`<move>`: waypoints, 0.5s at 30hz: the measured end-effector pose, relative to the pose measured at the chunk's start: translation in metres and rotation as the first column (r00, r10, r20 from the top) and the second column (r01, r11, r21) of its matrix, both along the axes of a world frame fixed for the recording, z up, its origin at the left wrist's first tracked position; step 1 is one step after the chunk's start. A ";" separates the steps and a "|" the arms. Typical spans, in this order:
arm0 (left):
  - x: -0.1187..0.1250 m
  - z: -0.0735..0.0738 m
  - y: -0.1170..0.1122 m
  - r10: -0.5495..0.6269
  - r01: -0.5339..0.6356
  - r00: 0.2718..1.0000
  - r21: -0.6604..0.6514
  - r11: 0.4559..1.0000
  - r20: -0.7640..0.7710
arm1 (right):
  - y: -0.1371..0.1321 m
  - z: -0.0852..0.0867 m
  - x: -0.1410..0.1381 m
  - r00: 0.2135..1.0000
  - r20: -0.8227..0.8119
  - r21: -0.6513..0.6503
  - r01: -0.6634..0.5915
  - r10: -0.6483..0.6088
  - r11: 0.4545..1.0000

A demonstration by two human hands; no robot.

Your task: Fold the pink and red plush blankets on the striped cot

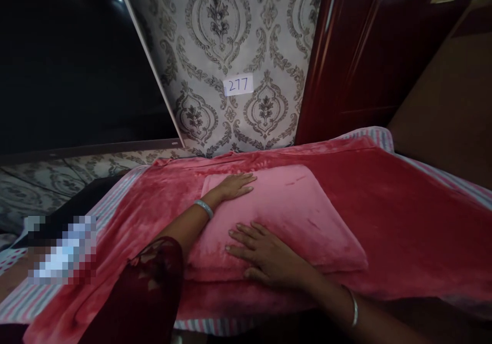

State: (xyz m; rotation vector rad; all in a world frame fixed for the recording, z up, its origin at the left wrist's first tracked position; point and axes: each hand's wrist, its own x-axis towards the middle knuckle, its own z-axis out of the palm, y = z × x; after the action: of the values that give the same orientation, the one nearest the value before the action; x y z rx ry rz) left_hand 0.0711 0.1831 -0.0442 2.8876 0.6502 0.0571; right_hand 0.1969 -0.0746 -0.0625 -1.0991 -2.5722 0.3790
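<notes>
A pink folded blanket (284,205) lies flat in a neat rectangle on a spread red blanket (384,221). My left hand (235,186) rests palm down on its far left part, fingers stretched to the right. Closer to me, my right hand (265,254) lies flat on its near edge, with the fingers spread and pointing left. Neither hand grips the cloth. A bracelet circles each wrist.
Beneath the red blanket, a striped sheet (111,210) shows along the sides and near edge. A large dark screen (84,62) stands at the back left. Behind are a patterned wall with a paper label (238,84) and a dark red wooden panel (353,52).
</notes>
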 end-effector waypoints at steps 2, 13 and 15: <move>0.001 -0.002 0.011 0.008 -0.006 0.999 -0.040 0.999 0.038 | 0.000 0.000 0.000 1.000 -0.008 -0.008 -0.002 0.002 1.000; 0.005 0.008 -0.014 0.183 -0.200 0.978 0.187 0.962 0.102 | -0.001 -0.002 -0.002 0.999 0.024 0.033 0.031 -0.032 0.999; 0.003 0.015 -0.021 0.205 -0.223 0.974 0.232 0.947 0.102 | -0.003 -0.003 -0.002 0.998 0.041 0.041 0.040 -0.042 0.998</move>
State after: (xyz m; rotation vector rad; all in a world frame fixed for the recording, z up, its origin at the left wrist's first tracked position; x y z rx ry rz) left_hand 0.0736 0.1620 -0.0294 3.0108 1.0052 0.2954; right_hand 0.1954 -0.0771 -0.0650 -1.1553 -2.5773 0.2960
